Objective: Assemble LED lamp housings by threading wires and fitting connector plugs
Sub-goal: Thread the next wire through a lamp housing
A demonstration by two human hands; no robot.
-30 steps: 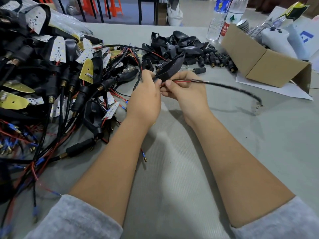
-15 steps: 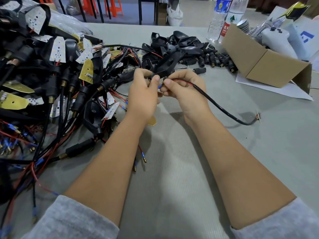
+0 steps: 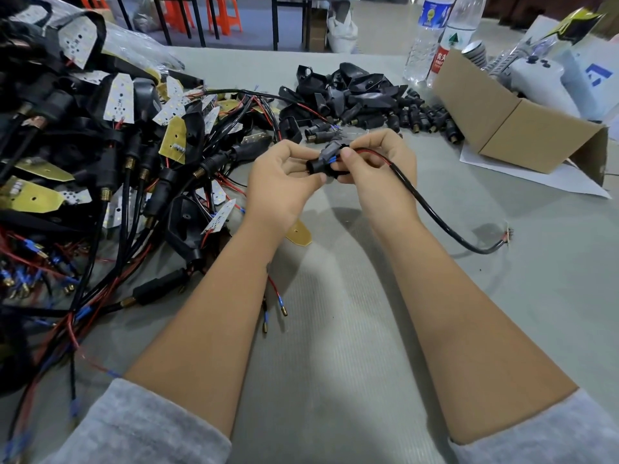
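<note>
A small black lamp housing sits between both hands above the table's middle. My left hand grips it from the left with curled fingers. My right hand pinches the red lead and blue-tipped wire at the housing's opening. From there a black sheathed cable curves right and down to a bare end lying on the table.
A large tangle of wired housings and LED boards fills the left side. Loose black housings and plugs are heaped at the back. A cardboard box and water bottles stand at the right rear. Blue-tipped wire ends lie between my forearms.
The black housing has dropped from its raised, tilted pose down between my hands. The cable has bent downward, so its free end came to rest on the table.
</note>
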